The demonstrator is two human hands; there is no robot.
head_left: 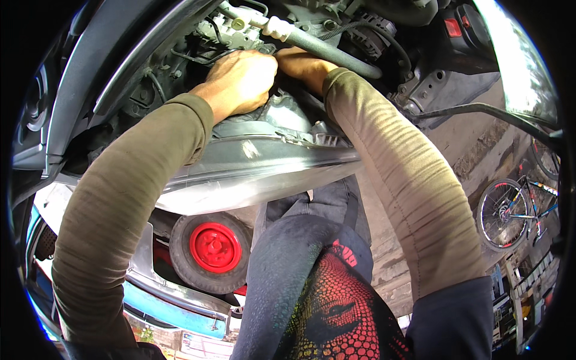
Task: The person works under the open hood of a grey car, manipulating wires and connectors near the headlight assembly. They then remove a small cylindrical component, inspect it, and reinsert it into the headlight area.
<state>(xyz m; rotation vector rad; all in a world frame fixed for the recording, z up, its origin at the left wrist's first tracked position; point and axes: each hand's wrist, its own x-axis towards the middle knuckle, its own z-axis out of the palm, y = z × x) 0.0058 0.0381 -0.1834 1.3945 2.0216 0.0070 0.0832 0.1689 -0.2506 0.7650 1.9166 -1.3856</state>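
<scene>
Hose [333,53] runs at far side of right hand [303,65], whose fingers I cannot tell, while left hand [243,81] curls closed, perhaps because space is narrow.

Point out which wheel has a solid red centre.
The thick-tyred vehicle wheel at lower left: a red disc fills its centre, whereas the bicycle wheels at right are thin, without one.

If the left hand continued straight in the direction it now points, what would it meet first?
Most likely the right hand, just beside it; past that, perhaps the thick grey hose, though depth is unclear.
</scene>
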